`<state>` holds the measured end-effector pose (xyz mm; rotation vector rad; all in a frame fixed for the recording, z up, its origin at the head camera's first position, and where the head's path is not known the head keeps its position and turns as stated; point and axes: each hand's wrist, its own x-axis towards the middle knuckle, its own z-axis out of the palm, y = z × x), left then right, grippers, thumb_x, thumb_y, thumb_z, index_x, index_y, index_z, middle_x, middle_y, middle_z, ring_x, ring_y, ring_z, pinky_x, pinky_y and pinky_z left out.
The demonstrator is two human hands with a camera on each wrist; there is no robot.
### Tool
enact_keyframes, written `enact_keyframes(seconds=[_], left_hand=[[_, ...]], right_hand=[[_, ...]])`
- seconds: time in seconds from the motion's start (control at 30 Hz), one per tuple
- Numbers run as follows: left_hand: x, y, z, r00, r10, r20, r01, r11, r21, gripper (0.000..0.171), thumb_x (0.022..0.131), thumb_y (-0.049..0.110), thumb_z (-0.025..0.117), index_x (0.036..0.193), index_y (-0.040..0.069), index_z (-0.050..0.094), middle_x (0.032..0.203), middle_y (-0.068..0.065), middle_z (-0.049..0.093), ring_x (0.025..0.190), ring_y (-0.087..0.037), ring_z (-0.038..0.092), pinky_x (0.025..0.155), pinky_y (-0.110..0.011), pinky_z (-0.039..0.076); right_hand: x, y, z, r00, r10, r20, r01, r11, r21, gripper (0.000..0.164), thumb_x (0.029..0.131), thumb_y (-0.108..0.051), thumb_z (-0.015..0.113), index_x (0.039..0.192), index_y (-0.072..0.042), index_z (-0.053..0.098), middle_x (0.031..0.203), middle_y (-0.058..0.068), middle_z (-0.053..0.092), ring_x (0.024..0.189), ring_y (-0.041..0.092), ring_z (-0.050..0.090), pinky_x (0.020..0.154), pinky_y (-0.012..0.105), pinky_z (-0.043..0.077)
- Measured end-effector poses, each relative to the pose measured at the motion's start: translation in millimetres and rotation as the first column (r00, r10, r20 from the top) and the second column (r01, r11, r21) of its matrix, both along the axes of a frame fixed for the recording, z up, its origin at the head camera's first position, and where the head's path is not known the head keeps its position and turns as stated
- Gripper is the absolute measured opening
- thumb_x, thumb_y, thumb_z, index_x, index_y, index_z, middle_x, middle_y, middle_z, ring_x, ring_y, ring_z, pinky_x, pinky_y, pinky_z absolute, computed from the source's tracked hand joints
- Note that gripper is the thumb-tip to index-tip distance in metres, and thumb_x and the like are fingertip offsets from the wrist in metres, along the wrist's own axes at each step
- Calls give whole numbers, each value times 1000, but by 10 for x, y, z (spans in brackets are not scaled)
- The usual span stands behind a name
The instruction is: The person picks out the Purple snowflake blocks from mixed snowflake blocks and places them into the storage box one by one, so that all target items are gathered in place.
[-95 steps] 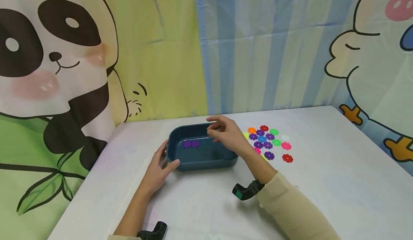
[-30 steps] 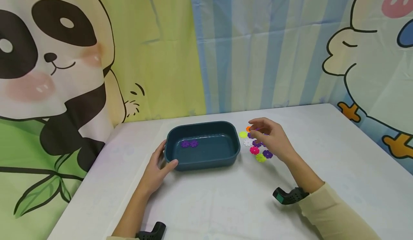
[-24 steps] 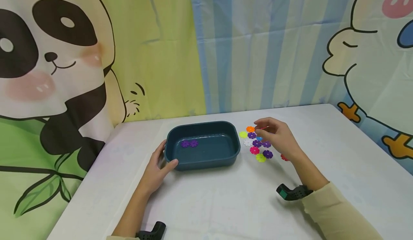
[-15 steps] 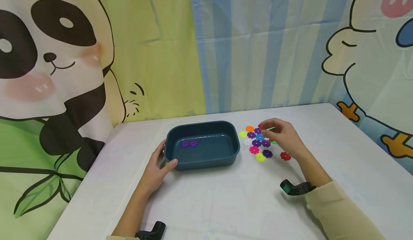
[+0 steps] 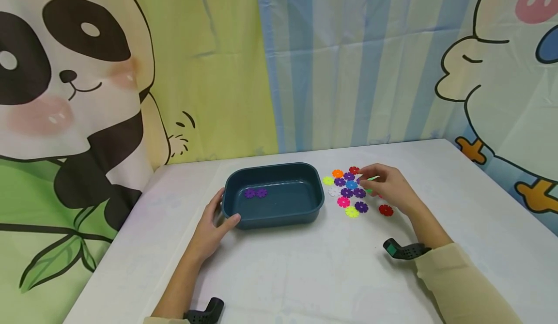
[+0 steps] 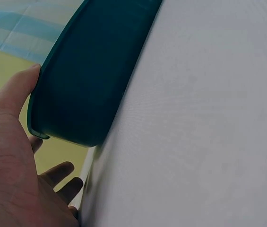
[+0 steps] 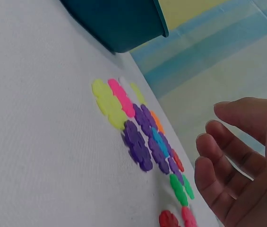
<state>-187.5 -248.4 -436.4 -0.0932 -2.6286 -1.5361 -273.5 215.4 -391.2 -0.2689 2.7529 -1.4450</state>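
Observation:
At the corner of a dark teal plastic box (image 5: 279, 220), my left hand (image 5: 210, 229) holds its left end, thumb on the near rim and fingers along the outer side. In the left wrist view the thumb (image 6: 27, 85) presses the rim. Two purple snowflake discs (image 5: 255, 193) lie inside, touching or nearly so. My right hand (image 5: 388, 186) hovers over the right part of a group of coloured snowflake discs (image 5: 351, 184). Its fingers are loosely bent, and the right wrist view shows nothing between thumb and fingertips (image 7: 203, 165). It partly hides green and pink discs.
The discs, purple, blue, white, yellow, orange, pink, green and red, lie flat right of the box. One red disc (image 5: 385, 210) sits apart, below my right hand. A white cloth covers the table (image 5: 305, 275); a printed curtain (image 5: 340, 72) stands behind it.
My right hand has moved from above the box to over the discs, drifting further right in the last second and uncovering several. The left hand stays at the box.

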Motion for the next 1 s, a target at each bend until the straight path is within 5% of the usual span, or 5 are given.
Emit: enact_keyframes(seconds=[0.6, 1.0], left_hand=[[1, 13, -3, 1000, 9, 6, -9, 1000, -3, 87, 97, 40, 70, 166, 30, 19, 173, -11, 19, 160, -39, 17, 127, -63, 17], [-5, 14, 20, 1000, 9, 8, -9, 1000, -18, 85, 97, 40, 68, 166, 31, 19, 173, -10, 20, 160, -39, 18, 126, -65, 17]], right_hand=[[-90, 60, -142, 995, 14, 98, -30, 985, 167, 43, 95, -21, 74, 134, -5, 65, 118, 19, 64, 102, 28, 63, 75, 27, 59], [-75, -33, -145, 998, -5, 57, -10, 963, 270, 41, 93, -23, 76, 127, -2, 70, 101, 13, 65, 92, 25, 56, 71, 26, 52]])
